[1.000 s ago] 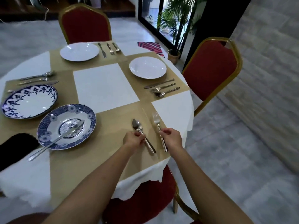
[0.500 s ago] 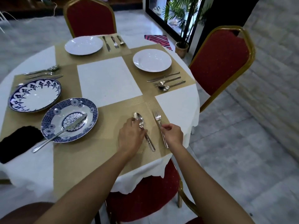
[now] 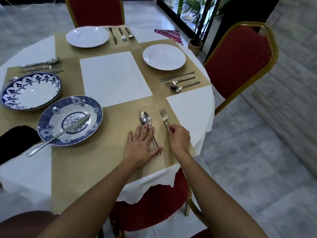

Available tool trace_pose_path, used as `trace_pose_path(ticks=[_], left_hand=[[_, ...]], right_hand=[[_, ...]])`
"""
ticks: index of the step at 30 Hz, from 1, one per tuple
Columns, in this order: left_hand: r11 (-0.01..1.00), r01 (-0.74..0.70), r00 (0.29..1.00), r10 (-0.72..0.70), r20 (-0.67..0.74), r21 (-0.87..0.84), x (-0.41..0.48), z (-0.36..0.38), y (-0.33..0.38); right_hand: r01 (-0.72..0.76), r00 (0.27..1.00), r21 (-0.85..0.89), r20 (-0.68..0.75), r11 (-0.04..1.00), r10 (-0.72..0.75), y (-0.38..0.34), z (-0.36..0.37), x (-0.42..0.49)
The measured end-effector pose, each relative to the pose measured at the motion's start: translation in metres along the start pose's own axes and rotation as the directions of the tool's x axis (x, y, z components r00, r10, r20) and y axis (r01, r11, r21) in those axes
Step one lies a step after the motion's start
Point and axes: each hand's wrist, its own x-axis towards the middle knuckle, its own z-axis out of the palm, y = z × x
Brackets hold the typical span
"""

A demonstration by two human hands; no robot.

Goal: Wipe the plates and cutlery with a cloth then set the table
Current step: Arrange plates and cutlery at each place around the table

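The last place was being set. The polished steel spoon (image 3: 145, 118) and slim steel fork (image 3: 163, 117) lay side by side at the 3 o'clock edge of the near gold woven placemat (image 3: 103, 152). The left hand (image 3: 142, 145) lay flat with its fingers straight and slightly spread, pressing the spoon's handle. The right hand (image 3: 179, 138) pinched the fork's handle with curled fingers. Next, probably, the long steel knife (image 3: 75, 125) lying across the blue-patterned plate (image 3: 96, 107) at 9 o'clock needed laying beside them. Half a second before, the left hand had been cupped over the spoon.
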Motion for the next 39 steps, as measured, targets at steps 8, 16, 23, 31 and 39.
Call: trace_pose_path(ticks=[8,16,23,31,39], left_hand=[[1.000,-0.028,0.997,0.027,-0.071,-0.013,-0.004,0.001,-0.004],[0.999,0.052,0.994,-0.054,-0.094,-0.015,-0.021,0.005,-0.017],[0.997,0.077,0.988,-0.077,-0.136,-0.009,-0.026,0.005,-0.017],[0.997,0.073,0.991,-0.074,-0.108,-0.011,-0.027,0.003,-0.018],[0.999,0.033,0.996,-0.034,-0.081,-0.011,-0.063,0.003,-0.043]], right_hand=[[0.169,0.985,-0.197,0.019,0.966,-0.169,-0.001,0.002,0.007],[0.296,0.954,-0.310,0.139,0.903,-0.265,-0.005,0.009,0.007],[0.314,0.948,-0.289,0.139,0.904,-0.285,-0.006,0.014,0.004],[0.320,0.948,-0.368,0.120,0.873,-0.296,-0.007,0.014,0.001],[0.218,0.975,-0.270,0.102,0.938,-0.198,-0.012,0.014,-0.001]])
